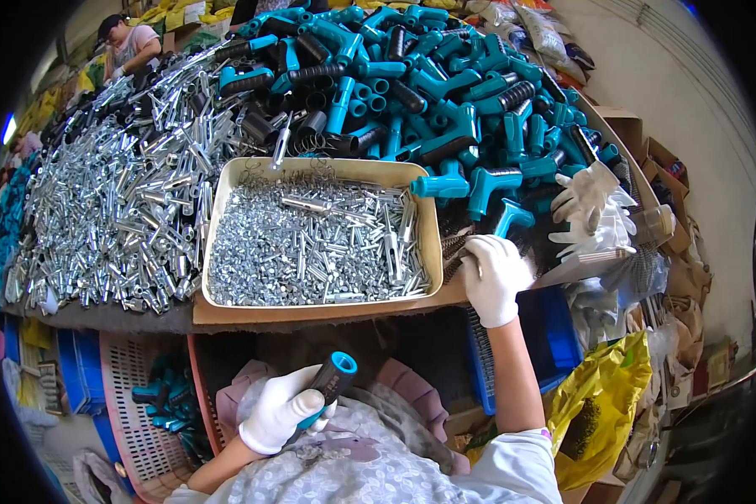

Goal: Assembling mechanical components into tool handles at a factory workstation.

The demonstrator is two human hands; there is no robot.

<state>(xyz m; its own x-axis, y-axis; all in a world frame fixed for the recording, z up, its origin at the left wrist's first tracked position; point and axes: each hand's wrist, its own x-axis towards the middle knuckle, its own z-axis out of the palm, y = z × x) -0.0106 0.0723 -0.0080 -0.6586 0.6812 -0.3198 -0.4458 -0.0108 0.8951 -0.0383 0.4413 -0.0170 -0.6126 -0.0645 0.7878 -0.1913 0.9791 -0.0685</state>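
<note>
My left hand (281, 413), in a white glove, is wrapped round a black-and-teal plastic tool housing (336, 380) in front of my lap. The housing is tilted, with its round open end facing up. At the table's front edge my right hand (494, 279), also gloved, has its fingers curled together beside a patch of small dark springs (454, 244). What these fingers hold, if anything, is hidden. A loose teal housing (512, 218) lies just beyond them. To the left stands a cream tray (433, 252) of small metal pins, slugs and tubes.
Teal and black housings (445, 84) are heaped at the back, and metal tubes (126, 210) cover the left. White gloves (592, 206) lie at the right. Below the table are a pink basket (130, 420), a blue crate (563, 336) and a yellow bag (605, 403). Another person (130, 46) sits far left.
</note>
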